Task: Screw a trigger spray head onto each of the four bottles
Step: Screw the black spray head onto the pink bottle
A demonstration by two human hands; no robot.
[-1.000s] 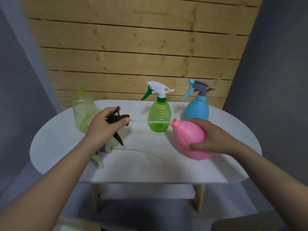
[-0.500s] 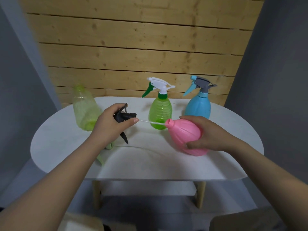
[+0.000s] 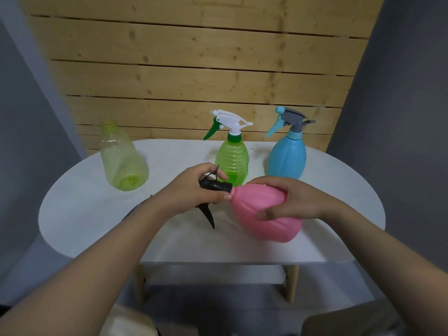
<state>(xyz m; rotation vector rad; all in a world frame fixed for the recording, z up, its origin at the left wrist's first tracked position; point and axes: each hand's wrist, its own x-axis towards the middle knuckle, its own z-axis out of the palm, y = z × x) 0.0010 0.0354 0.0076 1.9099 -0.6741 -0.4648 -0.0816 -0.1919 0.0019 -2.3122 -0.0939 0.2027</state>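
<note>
I am gripping the black trigger spray head [image 3: 215, 186] in my left hand [image 3: 191, 190], fingers curled around its body with the collar pressed against the neck of the pink bottle [image 3: 265, 212], so that the threads can meet squarely. My right hand [image 3: 291, 198] is wrapping over the pink bottle's belly, thumb below and fingers above, tilting it on its side with the neck pointing left toward the head; I judge this tilt is letting me line the two up by eye while my right hand is bracing the bottle against the twist. The black trigger lever is hanging down just left of the pink bottle, close to the white table [image 3: 84, 209], so I am judging that turning the head may sweep it near the tabletop. Behind the pink bottle, the green ribbed bottle [image 3: 232, 163] and the blue bottle [image 3: 287, 156] are standing upright with their heads already on, near enough that my knuckles are working just in front of them. Far to the left of the pink bottle, the pale green bottle [image 3: 122, 158] is waiting without a head. In front of the pink bottle, bare tabletop is running to the near edge, giving my wrists room.
</note>
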